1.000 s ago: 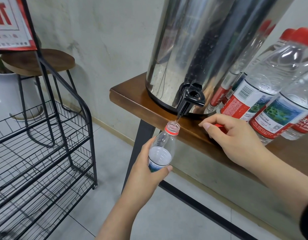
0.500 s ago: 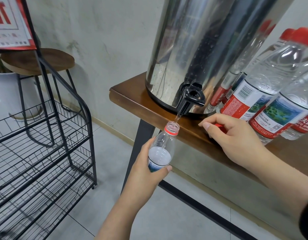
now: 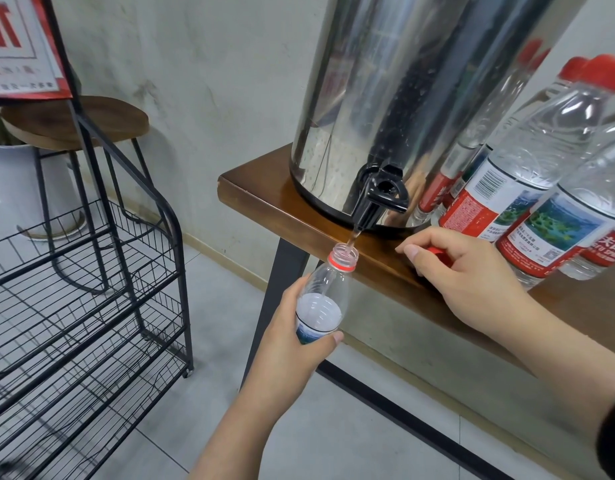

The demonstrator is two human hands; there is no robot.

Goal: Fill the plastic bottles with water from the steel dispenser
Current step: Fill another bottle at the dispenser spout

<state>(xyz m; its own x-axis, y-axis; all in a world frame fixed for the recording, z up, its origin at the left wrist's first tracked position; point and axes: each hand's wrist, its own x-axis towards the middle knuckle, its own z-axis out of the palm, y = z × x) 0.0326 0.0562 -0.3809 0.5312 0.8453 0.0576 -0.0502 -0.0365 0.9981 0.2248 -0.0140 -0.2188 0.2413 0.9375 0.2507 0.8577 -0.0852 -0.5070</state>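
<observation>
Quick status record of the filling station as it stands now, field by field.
dispenser: steel dispenser on the wooden table, black tap over the edge
stream: thin stream from the tap into the open bottle
bottle: open bottle, upright under the tap, partly filled
left hand: left hand grips the bottle's body
right hand: right hand rests on the table, holding a red cap
capped bottles: capped bottles stand right of the dispenser

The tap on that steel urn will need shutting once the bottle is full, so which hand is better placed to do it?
Probably the right hand. It rests on the table beside the black tap, holding only a small red cap. The left hand grips the open bottle under the stream and should stay there.
</observation>
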